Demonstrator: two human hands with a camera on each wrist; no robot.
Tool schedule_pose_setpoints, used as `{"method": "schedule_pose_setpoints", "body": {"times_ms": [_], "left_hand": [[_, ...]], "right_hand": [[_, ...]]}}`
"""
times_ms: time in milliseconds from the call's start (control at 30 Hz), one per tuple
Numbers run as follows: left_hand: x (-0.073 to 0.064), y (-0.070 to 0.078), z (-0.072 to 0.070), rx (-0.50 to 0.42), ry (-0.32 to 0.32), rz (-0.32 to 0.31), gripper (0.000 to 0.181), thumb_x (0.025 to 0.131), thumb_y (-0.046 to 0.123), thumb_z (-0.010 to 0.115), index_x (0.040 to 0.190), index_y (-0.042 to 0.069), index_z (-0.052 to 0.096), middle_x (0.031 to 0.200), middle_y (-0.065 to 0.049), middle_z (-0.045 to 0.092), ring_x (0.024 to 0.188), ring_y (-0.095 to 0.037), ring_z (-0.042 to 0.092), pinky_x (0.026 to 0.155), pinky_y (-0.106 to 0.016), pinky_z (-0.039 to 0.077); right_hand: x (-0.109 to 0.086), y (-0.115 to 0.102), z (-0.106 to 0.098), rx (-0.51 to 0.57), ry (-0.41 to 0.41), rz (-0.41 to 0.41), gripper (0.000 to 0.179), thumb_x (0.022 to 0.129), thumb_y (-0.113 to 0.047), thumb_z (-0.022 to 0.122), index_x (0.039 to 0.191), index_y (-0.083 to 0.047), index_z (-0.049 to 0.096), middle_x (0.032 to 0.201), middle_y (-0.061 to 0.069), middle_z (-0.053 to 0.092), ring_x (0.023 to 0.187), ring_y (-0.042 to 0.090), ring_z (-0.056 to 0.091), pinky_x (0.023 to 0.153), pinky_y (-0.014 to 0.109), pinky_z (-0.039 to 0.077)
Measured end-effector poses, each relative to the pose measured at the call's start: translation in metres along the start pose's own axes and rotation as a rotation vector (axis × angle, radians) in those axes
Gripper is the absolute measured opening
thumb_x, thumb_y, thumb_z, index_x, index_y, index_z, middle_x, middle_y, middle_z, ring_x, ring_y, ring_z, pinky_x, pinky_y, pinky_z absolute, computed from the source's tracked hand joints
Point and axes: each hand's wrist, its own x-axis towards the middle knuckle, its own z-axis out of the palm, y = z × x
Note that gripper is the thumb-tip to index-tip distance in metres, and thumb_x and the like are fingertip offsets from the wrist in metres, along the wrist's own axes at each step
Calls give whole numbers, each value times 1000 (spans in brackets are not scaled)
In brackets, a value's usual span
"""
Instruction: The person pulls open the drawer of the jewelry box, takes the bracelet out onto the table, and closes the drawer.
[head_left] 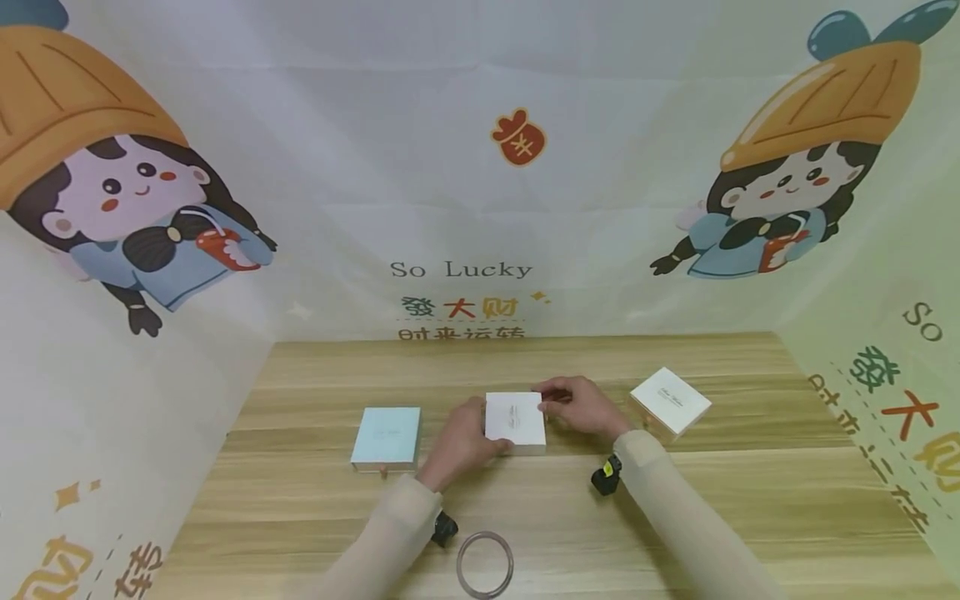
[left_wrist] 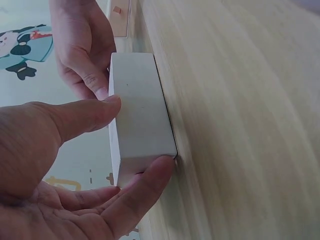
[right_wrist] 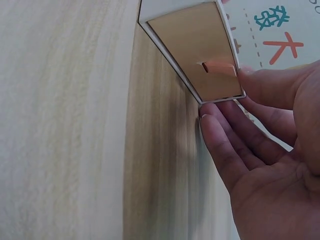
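Observation:
A small white drawer box (head_left: 514,418) with fine printing on its lid lies on the wooden table between both hands. My left hand (head_left: 467,442) grips its left side, thumb over the near top edge and fingers around the end, as the left wrist view shows. At the far right corner, my right hand (head_left: 583,406) holds the box between thumb and fingers. In the right wrist view the box's copper-coloured drawer front (right_wrist: 187,42) faces me. An orange ribbon tab (right_wrist: 220,68) sticks out of it, reaching the right thumb tip.
To the left sits a pale blue box (head_left: 386,436); another white box (head_left: 670,400) stands at an angle on the right. Near the front edge lies a translucent bangle (head_left: 460,567). A printed cloth backdrop (head_left: 337,167) encloses the table's back and sides.

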Motion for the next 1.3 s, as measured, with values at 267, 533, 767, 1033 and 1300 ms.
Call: {"method": "schedule_pose_setpoints", "body": {"times_ms": [267,533,767,1033,1300], "left_hand": [[-6,2,3,-14,4,-24,73,78,18,90,135,-6,51,103,-16,67,86,-22,61,76,-35,55],[-2,7,2,70,15,-37,91,80,37,87,149,-3,44,146,-27,52,132,-41,54,110,-55,48],[12,12,4,206,-24,160,96,75,44,90,148,1,46,144,-20,50,133,-35,47,110,-48,46],[31,10,7,349,-154,331,114,66,46,95,155,4,37,160,-17,37,152,-35,27,123,-49,34],[39,13,6,497,-205,355,114,66,46,95,155,3,38,156,-13,44,148,-30,36,124,-41,33]], "right_hand": [[-3,3,-4,11,-28,14,33,99,-17,67,128,-4,69,118,13,73,109,25,68,98,44,56],[-9,2,-13,-7,23,108,34,100,-30,65,122,-5,70,109,9,76,95,19,70,86,35,57],[-16,4,-20,188,-120,261,36,97,-33,68,116,-3,71,96,10,75,81,18,72,71,31,61],[-17,6,-14,370,-209,283,34,97,-24,70,117,4,68,98,14,76,78,17,73,73,31,63],[-18,9,-8,409,-199,265,33,99,-20,68,118,7,66,96,12,77,79,13,73,75,29,63]]}}
